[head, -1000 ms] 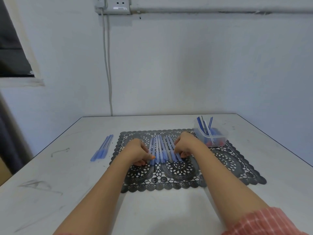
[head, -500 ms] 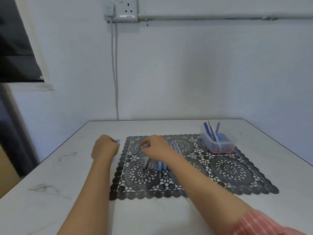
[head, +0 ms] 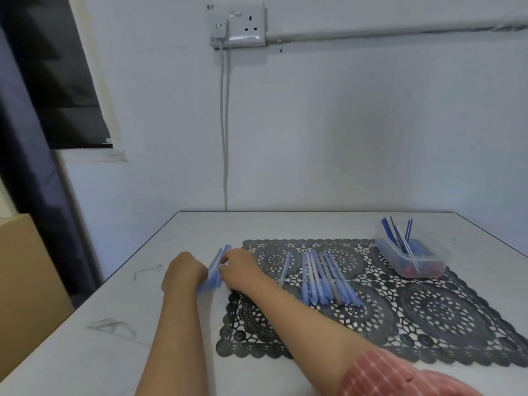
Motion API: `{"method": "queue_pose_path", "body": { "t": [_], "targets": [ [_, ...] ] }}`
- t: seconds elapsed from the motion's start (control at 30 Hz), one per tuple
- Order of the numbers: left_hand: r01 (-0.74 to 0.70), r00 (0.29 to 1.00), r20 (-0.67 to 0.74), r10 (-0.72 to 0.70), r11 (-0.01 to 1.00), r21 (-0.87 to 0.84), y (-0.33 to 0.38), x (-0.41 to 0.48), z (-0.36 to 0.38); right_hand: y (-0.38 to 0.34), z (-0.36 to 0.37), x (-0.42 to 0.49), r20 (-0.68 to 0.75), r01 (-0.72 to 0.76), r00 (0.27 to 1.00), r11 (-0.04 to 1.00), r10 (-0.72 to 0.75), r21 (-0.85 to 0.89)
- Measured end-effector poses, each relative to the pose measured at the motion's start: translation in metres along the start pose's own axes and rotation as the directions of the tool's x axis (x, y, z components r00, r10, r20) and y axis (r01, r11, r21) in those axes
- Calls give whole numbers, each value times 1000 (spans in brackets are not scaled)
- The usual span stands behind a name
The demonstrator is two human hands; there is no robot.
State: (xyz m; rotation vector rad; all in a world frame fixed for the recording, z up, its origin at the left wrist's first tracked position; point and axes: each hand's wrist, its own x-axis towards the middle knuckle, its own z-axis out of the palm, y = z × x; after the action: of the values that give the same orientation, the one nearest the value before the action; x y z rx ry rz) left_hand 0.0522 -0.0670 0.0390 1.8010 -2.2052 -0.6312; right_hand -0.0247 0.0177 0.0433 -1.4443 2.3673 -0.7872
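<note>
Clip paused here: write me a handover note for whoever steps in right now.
Left hand: grips the small bunch of light blue plastic pens on the white table, just left of the black lace mat.
Right hand: pinches the same bunch from the other side.
On the mat: a row of blue pens, a lone pen beside it, a clear plastic tub of refills at the far corner.
Done, apparently: a few pens set aside.
Left, likely: the row and the lone pen.
</note>
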Motion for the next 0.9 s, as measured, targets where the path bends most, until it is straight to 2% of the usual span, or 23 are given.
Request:
{"method": "queue_pose_path", "body": {
  "t": [0.17, 0.33, 0.5, 0.67, 0.8, 0.9],
  "targets": [
    [-21, 999, -36, 21, 1000, -12, 2, -10, 0, -2, 9, 9, -58, 17, 998, 994, -23, -112],
    [-2, 998, -63, 0, 1000, -26, 2, -13, -3, -10, 9, 10, -14, -32, 999, 988, 31, -151],
    [-12, 997, -81, 8, 998, -54, 1, -15, -4, -13, 9, 8, -26, -16, 1000, 984, 11, -176],
    [-9, 989, -145, -18, 983, -182, 2, -9, -4, -9, 0, 6, -59, -24, 998, 992, 17, -121],
    [-108, 987, -153, 58, 932, -345, 9, -3, -5, 5, -21, -2, -142, -53, 989, 998, 49, -27],
    [-158, 987, -105, 126, 902, -403, 17, -11, -5, 19, -39, -10, -178, -79, 981, 997, 80, 12]
  ]
}}
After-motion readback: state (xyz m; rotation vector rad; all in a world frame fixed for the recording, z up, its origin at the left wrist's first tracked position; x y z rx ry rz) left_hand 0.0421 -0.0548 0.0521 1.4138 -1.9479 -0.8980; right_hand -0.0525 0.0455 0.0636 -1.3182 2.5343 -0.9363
